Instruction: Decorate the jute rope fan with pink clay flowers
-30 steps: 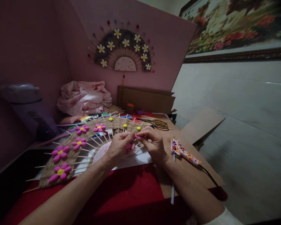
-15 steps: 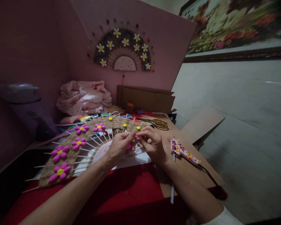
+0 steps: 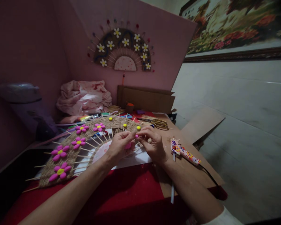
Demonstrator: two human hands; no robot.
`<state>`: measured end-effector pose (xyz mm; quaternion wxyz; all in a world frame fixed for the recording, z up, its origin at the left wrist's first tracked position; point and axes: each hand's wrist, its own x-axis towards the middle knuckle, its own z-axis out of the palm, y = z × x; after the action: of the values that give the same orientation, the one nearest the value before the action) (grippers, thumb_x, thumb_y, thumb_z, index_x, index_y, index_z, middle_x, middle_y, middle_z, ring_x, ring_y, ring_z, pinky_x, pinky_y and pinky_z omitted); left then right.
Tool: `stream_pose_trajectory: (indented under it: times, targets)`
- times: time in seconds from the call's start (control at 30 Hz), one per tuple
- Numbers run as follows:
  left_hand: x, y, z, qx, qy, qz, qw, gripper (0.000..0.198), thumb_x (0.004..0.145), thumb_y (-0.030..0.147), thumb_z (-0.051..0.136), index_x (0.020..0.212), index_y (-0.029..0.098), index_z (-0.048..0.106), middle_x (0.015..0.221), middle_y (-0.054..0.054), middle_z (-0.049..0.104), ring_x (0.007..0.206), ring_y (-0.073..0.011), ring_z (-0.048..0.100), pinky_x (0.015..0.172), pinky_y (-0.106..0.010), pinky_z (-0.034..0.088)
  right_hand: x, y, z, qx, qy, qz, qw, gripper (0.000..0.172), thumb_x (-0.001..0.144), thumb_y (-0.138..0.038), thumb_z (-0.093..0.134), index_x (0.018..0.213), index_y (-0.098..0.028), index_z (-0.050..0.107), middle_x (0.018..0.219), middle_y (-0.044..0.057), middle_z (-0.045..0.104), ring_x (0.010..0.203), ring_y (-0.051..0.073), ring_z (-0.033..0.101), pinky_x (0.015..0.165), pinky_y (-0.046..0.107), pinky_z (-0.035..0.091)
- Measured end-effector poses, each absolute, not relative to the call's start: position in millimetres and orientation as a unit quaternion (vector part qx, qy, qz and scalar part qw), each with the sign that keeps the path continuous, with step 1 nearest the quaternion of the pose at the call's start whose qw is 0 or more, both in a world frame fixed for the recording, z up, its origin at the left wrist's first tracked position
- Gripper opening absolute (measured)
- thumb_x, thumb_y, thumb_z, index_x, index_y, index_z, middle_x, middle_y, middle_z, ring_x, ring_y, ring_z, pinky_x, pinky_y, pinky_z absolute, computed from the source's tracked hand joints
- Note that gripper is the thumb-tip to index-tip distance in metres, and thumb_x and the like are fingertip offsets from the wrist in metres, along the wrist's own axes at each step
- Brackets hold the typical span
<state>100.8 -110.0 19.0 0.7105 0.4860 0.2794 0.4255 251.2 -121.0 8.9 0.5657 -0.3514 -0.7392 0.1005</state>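
Note:
Over the right half of a woven fan [image 3: 69, 151] of twine and sticks, my two hands meet. Between finger and thumb, my right hand [image 3: 153, 145] pinches a small pink piece of clay [image 3: 137, 136]. My left hand [image 3: 121, 144] is closed, its fingertips close to that piece, with a larger pink clay lump [image 3: 128, 146] showing under its fingers. Pink flowers [image 3: 60, 152] with yellow centres sit on the fan's left side. Yellow clay dots [image 3: 125, 125] lie along its top and right, without petals around them.
Right of my hands, a flower-patterned glue gun [image 3: 184, 152] lies on cardboard [image 3: 199, 175], with a glue stick below it. Gold-handled scissors [image 3: 160, 123] rest behind. A finished fan [image 3: 125, 47] hangs on the pink wall. Pink cloth [image 3: 84, 97] is heaped at the back left.
The small pink piece shows a little more between my fingertips. Both hands stay almost in the same place.

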Motion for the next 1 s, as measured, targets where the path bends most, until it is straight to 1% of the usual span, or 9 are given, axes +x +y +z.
stream_pose_trajectory:
  times: [0.1, 0.2, 0.3, 0.43, 0.53, 0.7, 0.87, 1.0]
  targets:
    - [101.0, -111.2, 19.8, 0.482, 0.293, 0.437, 0.700, 0.034, 0.066, 0.042, 0.074, 0.064, 0.015, 0.054, 0.040, 0.007, 0.045, 0.033, -0.0020, 0.032, 0.037, -0.015, 0.025, 251.2, -121.2, 8.8, -0.358, -0.742, 0.101, 0.557, 0.007, 0.082, -0.018, 0.061, 0.087, -0.021, 0.064, 0.084, 0.002, 0.055, 0.070, 0.012, 0.052, 0.059, 0.025, 0.044]
    - [101.0, -112.2, 20.9, 0.481, 0.292, 0.444, 0.697, 0.032, 0.068, 0.041, 0.073, 0.063, 0.014, 0.055, 0.042, 0.006, 0.047, 0.034, -0.0017, 0.033, 0.037, -0.015, 0.027, 251.4, -121.3, 9.0, -0.363, -0.745, 0.100, 0.551, 0.008, 0.081, -0.021, 0.062, 0.089, -0.021, 0.064, 0.084, 0.003, 0.056, 0.072, 0.013, 0.053, 0.062, 0.026, 0.045]
    - [101.2, -111.8, 21.6, 0.474, 0.290, 0.447, 0.701, 0.032, 0.069, 0.042, 0.071, 0.065, 0.015, 0.055, 0.042, 0.006, 0.048, 0.034, -0.0022, 0.033, 0.036, -0.015, 0.028, 251.5, -120.9, 8.4, -0.357, -0.738, 0.103, 0.563, 0.008, 0.083, -0.019, 0.060, 0.089, -0.022, 0.065, 0.084, 0.003, 0.057, 0.077, 0.014, 0.055, 0.065, 0.027, 0.046]
    - [101.3, -110.9, 22.2, 0.465, 0.303, 0.446, 0.703, 0.033, 0.066, 0.041, 0.074, 0.065, 0.015, 0.055, 0.040, 0.007, 0.045, 0.033, -0.0021, 0.033, 0.036, -0.015, 0.027, 251.7, -120.6, 7.2, -0.353, -0.738, 0.110, 0.564, 0.009, 0.082, -0.017, 0.061, 0.088, -0.022, 0.065, 0.084, 0.002, 0.056, 0.076, 0.014, 0.054, 0.062, 0.026, 0.045]
    - [101.1, -111.5, 22.8, 0.470, 0.299, 0.448, 0.699, 0.032, 0.064, 0.039, 0.076, 0.066, 0.014, 0.056, 0.042, 0.006, 0.048, 0.035, -0.0027, 0.036, 0.037, -0.015, 0.028, 252.2, -120.8, 6.9, -0.361, -0.742, 0.110, 0.555, 0.009, 0.081, -0.019, 0.063, 0.090, -0.022, 0.064, 0.084, 0.002, 0.056, 0.073, 0.013, 0.054, 0.061, 0.026, 0.045]
    - [101.4, -112.4, 22.9, 0.456, 0.292, 0.450, 0.710, 0.031, 0.066, 0.040, 0.074, 0.067, 0.014, 0.057, 0.041, 0.007, 0.045, 0.034, -0.0021, 0.033, 0.036, -0.015, 0.027, 252.4, -120.2, 6.3, -0.351, -0.738, 0.095, 0.568, 0.008, 0.083, -0.018, 0.060, 0.087, -0.022, 0.065, 0.082, 0.002, 0.057, 0.079, 0.015, 0.055, 0.066, 0.028, 0.045]
    - [101.0, -112.0, 23.7, 0.465, 0.282, 0.444, 0.713, 0.029, 0.066, 0.037, 0.075, 0.064, 0.014, 0.058, 0.040, 0.006, 0.047, 0.033, -0.0020, 0.033, 0.036, -0.015, 0.027, 252.4, -119.7, 5.4, -0.363, -0.736, 0.105, 0.561, 0.010, 0.081, -0.020, 0.062, 0.091, -0.022, 0.064, 0.085, 0.003, 0.058, 0.076, 0.015, 0.055, 0.063, 0.027, 0.045]
    - [101.0, -111.9, 24.3, 0.458, 0.286, 0.445, 0.715, 0.029, 0.068, 0.037, 0.073, 0.063, 0.014, 0.056, 0.041, 0.006, 0.047, 0.033, -0.0018, 0.033, 0.036, -0.015, 0.027, 252.6, -119.8, 5.3, -0.354, -0.738, 0.100, 0.566, 0.009, 0.082, -0.018, 0.060, 0.088, -0.022, 0.066, 0.083, 0.003, 0.058, 0.079, 0.015, 0.055, 0.065, 0.027, 0.045]
